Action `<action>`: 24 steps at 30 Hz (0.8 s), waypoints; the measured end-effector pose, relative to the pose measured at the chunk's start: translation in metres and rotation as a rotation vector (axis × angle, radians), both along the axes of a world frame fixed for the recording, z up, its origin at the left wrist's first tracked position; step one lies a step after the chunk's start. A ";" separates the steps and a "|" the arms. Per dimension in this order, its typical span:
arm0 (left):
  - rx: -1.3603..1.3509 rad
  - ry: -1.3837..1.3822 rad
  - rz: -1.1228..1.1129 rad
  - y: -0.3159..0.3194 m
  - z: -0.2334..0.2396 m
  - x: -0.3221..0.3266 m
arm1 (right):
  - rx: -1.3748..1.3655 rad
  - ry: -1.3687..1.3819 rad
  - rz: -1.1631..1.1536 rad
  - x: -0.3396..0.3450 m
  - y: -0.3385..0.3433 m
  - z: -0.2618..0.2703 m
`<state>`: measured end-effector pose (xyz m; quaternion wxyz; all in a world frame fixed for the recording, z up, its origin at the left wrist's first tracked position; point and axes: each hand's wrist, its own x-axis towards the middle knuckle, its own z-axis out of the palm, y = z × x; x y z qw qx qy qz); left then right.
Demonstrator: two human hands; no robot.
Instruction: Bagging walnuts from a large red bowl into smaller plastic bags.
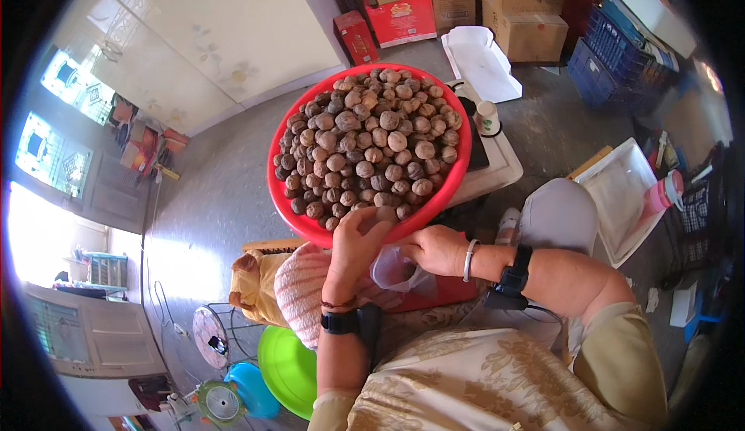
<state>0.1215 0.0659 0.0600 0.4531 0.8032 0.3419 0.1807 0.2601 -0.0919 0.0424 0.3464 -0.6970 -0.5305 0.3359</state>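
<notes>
A large red plastic basin in front of me is heaped with walnuts. At its near rim my left hand reaches over the edge, thumb and fingertips around a walnut. My right hand is just outside the rim and pinches the edge of a thin clear plastic bag. The bag's mouth gapes upward below the basin, and something dark shows inside it. A pink striped towel lies left of the bag, and part of a red surface shows beneath it.
Under the basin's right side is a pale low table with a paper cup. White trays and a foam box are to the right, near blue crates. Cardboard boxes stand behind. Green and blue basins sit lower left.
</notes>
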 end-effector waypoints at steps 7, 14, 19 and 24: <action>-0.181 -0.188 -0.063 -0.007 0.013 -0.029 | -0.008 0.009 0.000 0.000 0.001 -0.003; -0.300 -0.097 -0.088 -0.017 0.043 -0.042 | -0.021 -0.110 0.015 0.004 0.001 -0.002; -0.307 -0.086 -0.121 -0.014 0.034 -0.053 | -0.010 -0.064 -0.008 0.004 0.004 0.007; 0.095 -0.001 -0.367 -0.025 0.051 -0.055 | -0.042 -0.095 0.006 0.006 0.002 0.009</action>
